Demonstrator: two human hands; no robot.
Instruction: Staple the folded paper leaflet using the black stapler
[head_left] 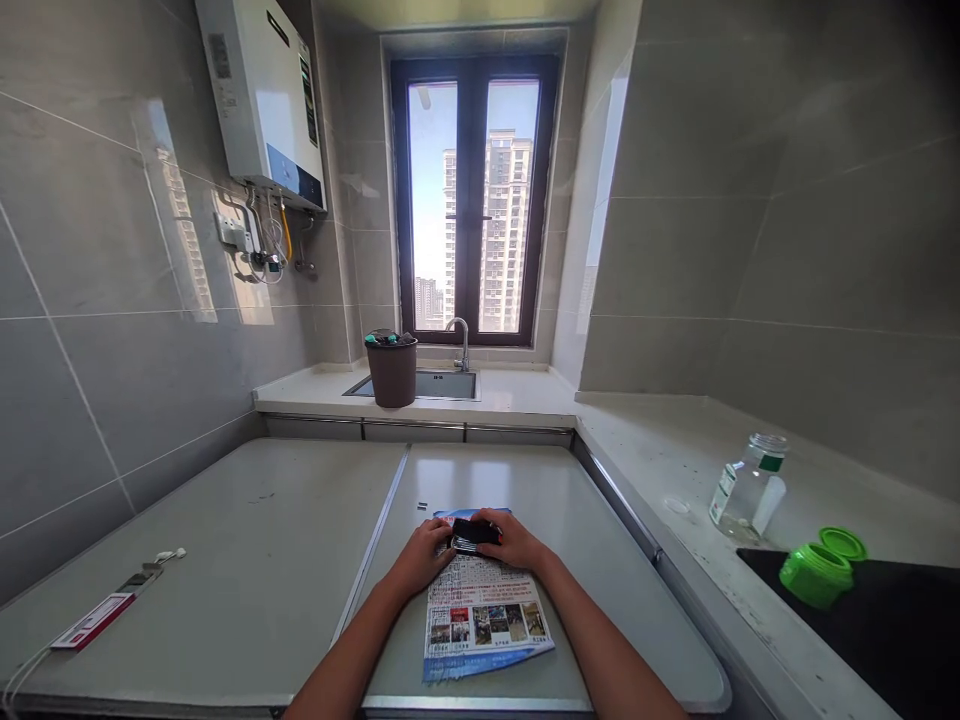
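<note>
My left hand (424, 556) and my right hand (516, 540) meet over a printed sheet of paper (487, 625) on the table. Between them is a small black object (475, 530) with shiny silvery strips along its near side; its exact kind is unclear. The fingers of both hands close on it, the left at its left end and the right at its right end. Under the hands, the paper shows dense text, a row of photos and a blue, ragged lower edge. A tiny dark piece (422, 506) lies on the table beyond my left hand.
The pale table (300, 560) has a metal seam. A red-and-white packet with a cord (94, 620) lies left. On the right counter stand a glass bottle (750, 485) and an open green jar (816, 575). A brown bucket (391, 372) stands by the sink (448, 384).
</note>
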